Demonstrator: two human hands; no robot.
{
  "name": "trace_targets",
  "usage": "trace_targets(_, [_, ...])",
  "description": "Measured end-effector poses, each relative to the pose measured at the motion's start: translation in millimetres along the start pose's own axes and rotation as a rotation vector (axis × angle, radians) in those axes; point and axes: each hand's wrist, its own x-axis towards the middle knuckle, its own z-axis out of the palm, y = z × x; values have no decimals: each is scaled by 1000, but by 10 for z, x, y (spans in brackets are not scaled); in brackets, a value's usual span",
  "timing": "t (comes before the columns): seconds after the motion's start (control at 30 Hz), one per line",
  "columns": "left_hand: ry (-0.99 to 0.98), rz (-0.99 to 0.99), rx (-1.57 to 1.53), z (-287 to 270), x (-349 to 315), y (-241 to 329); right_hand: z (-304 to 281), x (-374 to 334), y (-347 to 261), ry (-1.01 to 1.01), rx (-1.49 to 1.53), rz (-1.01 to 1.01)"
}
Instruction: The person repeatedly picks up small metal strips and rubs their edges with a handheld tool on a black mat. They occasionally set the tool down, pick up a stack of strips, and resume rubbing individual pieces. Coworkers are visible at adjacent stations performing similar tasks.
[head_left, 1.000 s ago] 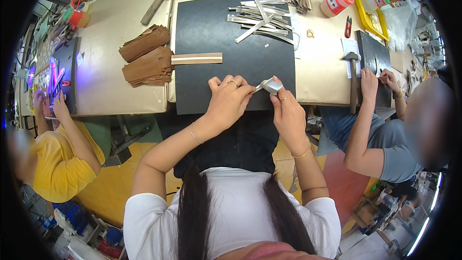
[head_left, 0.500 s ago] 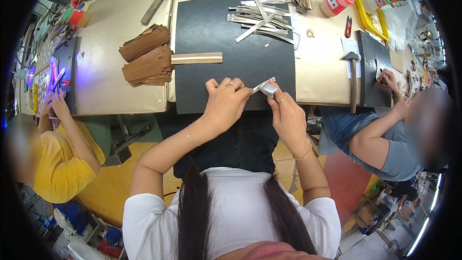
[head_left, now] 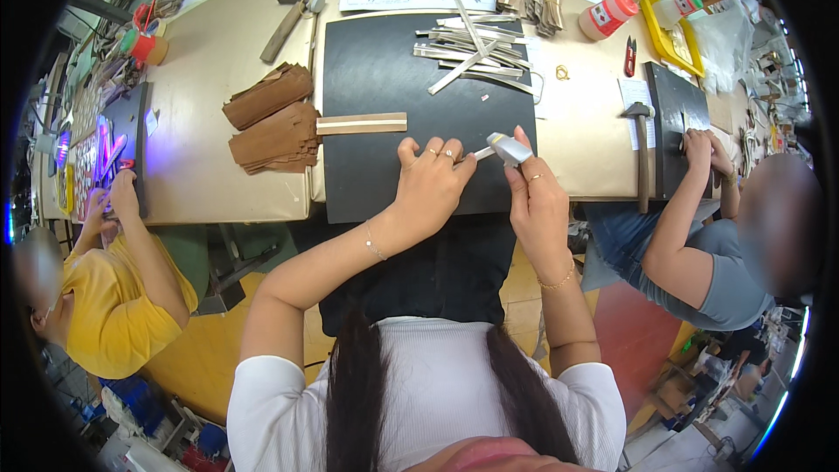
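My left hand [head_left: 430,183] lies on the near edge of a black mat [head_left: 384,79], its fingers pinching one end of a thin pale strip [head_left: 483,154]. My right hand [head_left: 536,197] grips a small grey tool [head_left: 509,149] whose tip meets the strip between my two hands. A loose heap of pale strips [head_left: 472,52] lies at the far right of the mat. At the mat's left edge rests a flat tan strip [head_left: 361,123].
Brown folded pieces [head_left: 273,127] are stacked left of the mat, a hammer [head_left: 287,24] beyond them. A second hammer [head_left: 643,153], red snips [head_left: 630,56] and a glue bottle [head_left: 608,16] lie to the right. A person in yellow [head_left: 105,297] works at left, another in grey [head_left: 699,236] at right.
My hands stay at the mat's near edge; the grey tool has tilted slightly against the strip. The person at right has shifted their hands on the dark board.
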Motion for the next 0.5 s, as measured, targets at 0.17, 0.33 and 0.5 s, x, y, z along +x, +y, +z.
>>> trace_targets(0.17, [-33,-166,-238,-30,132,-91,11,95,78,-186,-160,72])
trace_targets(0.33, [-71,-134,-198,-75,75,-84,-40,128,80,-167,-131,48])
trace_targets(0.5, [-46,-4,8,-82,63,-35,-1,142,-29,-70,-8,-7])
